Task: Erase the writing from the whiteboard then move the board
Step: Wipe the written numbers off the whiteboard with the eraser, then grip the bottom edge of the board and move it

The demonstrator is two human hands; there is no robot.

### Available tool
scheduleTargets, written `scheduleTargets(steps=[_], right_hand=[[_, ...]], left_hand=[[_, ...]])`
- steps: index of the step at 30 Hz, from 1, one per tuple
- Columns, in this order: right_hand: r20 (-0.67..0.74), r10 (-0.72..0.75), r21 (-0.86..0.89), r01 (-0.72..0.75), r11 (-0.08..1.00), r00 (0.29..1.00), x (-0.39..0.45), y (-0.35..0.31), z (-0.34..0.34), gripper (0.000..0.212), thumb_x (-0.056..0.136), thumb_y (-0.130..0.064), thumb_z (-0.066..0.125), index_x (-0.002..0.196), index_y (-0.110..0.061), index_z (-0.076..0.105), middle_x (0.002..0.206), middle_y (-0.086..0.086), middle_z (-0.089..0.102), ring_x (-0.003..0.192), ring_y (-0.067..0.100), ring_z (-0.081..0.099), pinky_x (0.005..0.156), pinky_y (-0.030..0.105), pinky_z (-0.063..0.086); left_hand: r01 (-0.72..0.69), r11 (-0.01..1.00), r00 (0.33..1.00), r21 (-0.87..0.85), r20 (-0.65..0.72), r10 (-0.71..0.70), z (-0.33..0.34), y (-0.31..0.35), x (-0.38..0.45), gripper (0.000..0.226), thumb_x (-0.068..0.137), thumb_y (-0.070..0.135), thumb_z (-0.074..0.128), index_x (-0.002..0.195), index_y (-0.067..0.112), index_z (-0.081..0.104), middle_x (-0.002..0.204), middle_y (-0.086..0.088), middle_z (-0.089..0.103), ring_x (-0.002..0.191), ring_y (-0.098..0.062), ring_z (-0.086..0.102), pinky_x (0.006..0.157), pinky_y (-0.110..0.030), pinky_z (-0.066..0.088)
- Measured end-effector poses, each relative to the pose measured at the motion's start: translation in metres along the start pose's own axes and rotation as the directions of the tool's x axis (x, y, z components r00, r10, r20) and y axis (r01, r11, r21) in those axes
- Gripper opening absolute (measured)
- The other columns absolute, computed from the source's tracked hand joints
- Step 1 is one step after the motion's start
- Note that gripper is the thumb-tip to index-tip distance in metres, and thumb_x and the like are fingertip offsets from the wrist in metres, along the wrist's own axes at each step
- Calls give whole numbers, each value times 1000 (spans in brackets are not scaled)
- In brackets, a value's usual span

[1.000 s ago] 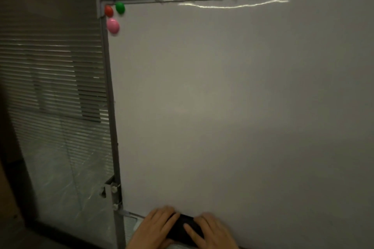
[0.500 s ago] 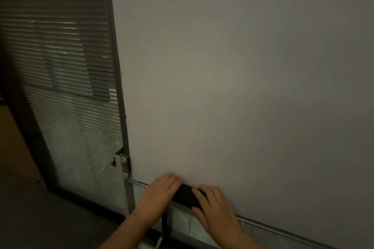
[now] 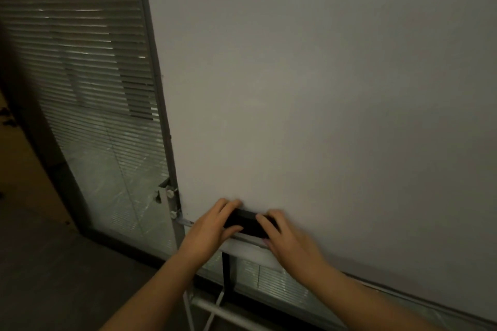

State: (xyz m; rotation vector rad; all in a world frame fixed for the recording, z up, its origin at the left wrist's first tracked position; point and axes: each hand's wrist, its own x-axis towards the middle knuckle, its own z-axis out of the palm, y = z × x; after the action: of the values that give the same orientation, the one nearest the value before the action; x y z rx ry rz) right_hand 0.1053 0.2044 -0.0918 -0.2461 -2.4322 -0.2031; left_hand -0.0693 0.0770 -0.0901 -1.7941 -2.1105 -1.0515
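Showing a whiteboard [image 3: 322, 88] with no writing visible on its smooth, matte pale face, so erasing seeming finished and moving the board remaining; gripping a black rectangular eraser [image 3: 246, 224] at the board's lower left edge, left hand [image 3: 212, 228] curling round one end, right hand [image 3: 290, 242] round the other; standing behind, slatted blinds [image 3: 88, 75] and a thin grey metal frame [image 3: 158, 105].
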Motion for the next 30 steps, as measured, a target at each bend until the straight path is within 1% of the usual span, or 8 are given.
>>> scheduleTargets(steps=[3, 8, 12, 15, 19, 22, 26, 30], right_hand=[[-15, -9, -119, 7, 993, 1000, -4, -1, 6, 91, 45, -20, 95, 122, -12, 47, 118, 13, 43, 78, 25, 66, 49, 27, 52], [-30, 12, -215, -18, 977, 999, -14, -8, 19, 84, 49, -19, 92, 119, -13, 47, 118, 13, 43, 78, 27, 47, 53, 31, 47], [6, 36, -236, -34, 971, 999, -16, -12, 23, 84, 43, -22, 92, 115, -13, 50, 114, 13, 44, 81, 28, 40, 58, 32, 47], [48, 64, -241, -51, 969, 997, -18, -14, 26, 75, 42, -25, 92, 109, -13, 62, 112, 12, 47, 80, 28, 43, 59, 35, 46], [64, 52, -264, -33, 964, 997, -22, -16, 23, 63, 51, -24, 87, 108, -13, 65, 110, 11, 49, 82, 29, 45, 60, 35, 47], [66, 19, -280, 1, 960, 998, -27, -17, 18, 61, 54, -20, 78, 113, -12, 66, 108, 11, 51, 90, 30, 44, 63, 35, 48], [103, 24, -267, 4, 964, 994, -33, -16, 15, 67, 55, -31, 83, 117, -14, 64, 111, 9, 55, 96, 28, 48, 76, 36, 35], [71, 29, -244, -11, 970, 997, -50, -1, 3, 56, 63, -32, 75, 115, -16, 63, 112, 7, 57, 98, 26, 52, 85, 36, 35]], left_hand=[[112, 994, 993, -8, -19, -112, 6, 2, -5, 54, 83, 24, 76, 127, 19, 45, 119, -1, 54, 96, -20, 63, 75, -31, 51], [30, 982, 998, 185, -58, -20, 17, 2, -13, 65, 67, 23, 89, 113, 20, 43, 112, 3, 43, 65, -18, 65, 40, -26, 49], [41, 937, 993, 346, -118, 0, 19, 2, -18, 64, 58, 31, 92, 104, 20, 48, 106, 1, 48, 67, -16, 64, 36, -21, 41], [9, 931, 987, 365, -150, 50, 24, -2, -20, 63, 58, 28, 92, 104, 18, 50, 105, -3, 55, 75, -19, 62, 44, -24, 46], [-63, 921, 987, 384, -114, 115, 33, -5, -23, 67, 58, 25, 93, 107, 17, 48, 105, -6, 58, 86, -21, 56, 62, -30, 53], [-42, 920, 988, 391, -122, 97, 41, -6, -26, 61, 65, 24, 89, 109, 17, 49, 108, -6, 59, 93, -20, 53, 71, -33, 51], [-26, 900, 986, 436, -136, 95, 45, -5, -30, 32, 84, 33, 49, 112, 17, 49, 113, -6, 57, 102, -24, 57, 87, -36, 37], [-63, 908, 976, 414, -165, 143, 42, 10, -28, 31, 84, 32, 45, 109, 16, 52, 114, -10, 60, 107, -24, 51, 92, -39, 34]])
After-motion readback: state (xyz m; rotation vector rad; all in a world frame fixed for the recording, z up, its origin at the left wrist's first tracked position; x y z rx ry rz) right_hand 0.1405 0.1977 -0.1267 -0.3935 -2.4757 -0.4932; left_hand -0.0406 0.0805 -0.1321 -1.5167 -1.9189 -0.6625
